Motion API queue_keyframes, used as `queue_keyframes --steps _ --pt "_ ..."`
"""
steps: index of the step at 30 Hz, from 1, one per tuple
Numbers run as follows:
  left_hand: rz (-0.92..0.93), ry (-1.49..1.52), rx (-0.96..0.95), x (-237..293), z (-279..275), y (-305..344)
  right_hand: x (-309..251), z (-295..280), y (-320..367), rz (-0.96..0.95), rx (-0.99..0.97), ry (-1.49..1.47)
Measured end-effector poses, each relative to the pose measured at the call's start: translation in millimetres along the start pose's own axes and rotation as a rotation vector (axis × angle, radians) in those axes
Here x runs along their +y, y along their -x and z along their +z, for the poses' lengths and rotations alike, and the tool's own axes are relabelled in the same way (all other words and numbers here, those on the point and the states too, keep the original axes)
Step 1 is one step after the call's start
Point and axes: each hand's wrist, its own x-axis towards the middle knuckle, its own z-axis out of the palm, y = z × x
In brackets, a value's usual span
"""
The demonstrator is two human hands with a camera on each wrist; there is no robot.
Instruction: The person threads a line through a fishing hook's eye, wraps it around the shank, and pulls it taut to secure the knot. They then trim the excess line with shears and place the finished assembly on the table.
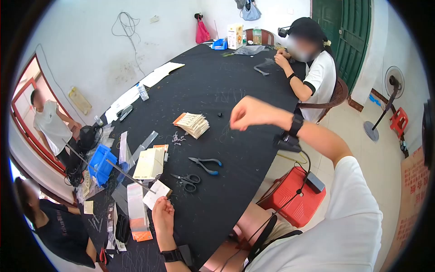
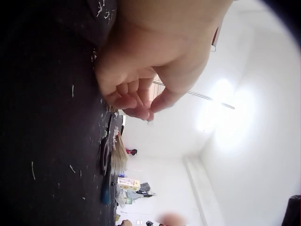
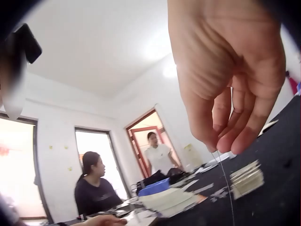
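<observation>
Raised above the black table, my right hand [image 1: 253,114] pinches a thin line [image 3: 225,176] between thumb and fingertips; the line hangs down from them in the right wrist view. My left hand [image 1: 164,215] is low by the near side of a white-topped block [image 1: 157,196], from which a metal rod [image 1: 129,176] rises. Its thumb and fingertips come together on a tiny, pale end of line [image 2: 149,122], faint in the left wrist view. Scissors [image 1: 188,182] and blue-handled pliers [image 1: 206,166] lie to the right of the block.
A bundle of cards [image 1: 192,124] sits farther up the black table [image 1: 244,167]. Pale cards [image 1: 148,164], plastic sleeves [image 1: 137,206] and a blue bin [image 1: 102,164] are on the left. Another person [image 1: 317,77] sits across at the right; a red stool [image 1: 294,197] stands beside the table.
</observation>
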Motion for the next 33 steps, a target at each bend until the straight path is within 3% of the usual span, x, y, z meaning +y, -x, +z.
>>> queue_keyframes --steps 3,7,12,17,24,29,33 --pt "0.072 -0.191 -0.041 1.6 11.7 6.4 -14.5 57.5 -4.3 -0.027 -0.208 -0.042" --pt "0.131 -0.677 -0.173 10.1 31.0 20.3 -29.3 129.0 -17.6 -0.115 -0.432 -0.117" --pt "0.173 -0.785 -0.353 20.8 25.2 28.3 -52.3 188.1 -39.3 -0.226 -0.610 -0.257" --pt "0.140 -0.486 -0.494 13.7 19.8 18.1 -56.5 201.2 -53.0 -0.136 -0.450 -0.342" --pt "0.182 -0.490 -0.381 11.8 20.7 16.1 -3.9 212.0 -72.7 -0.050 -0.380 -0.653" --pt "0.170 -0.509 -0.423 9.1 17.7 12.5 4.1 211.4 -73.1 -0.029 -0.315 -0.771" --pt "0.274 -0.527 -0.383 13.6 19.5 16.6 6.1 217.5 -72.9 -0.070 -0.270 -0.769"
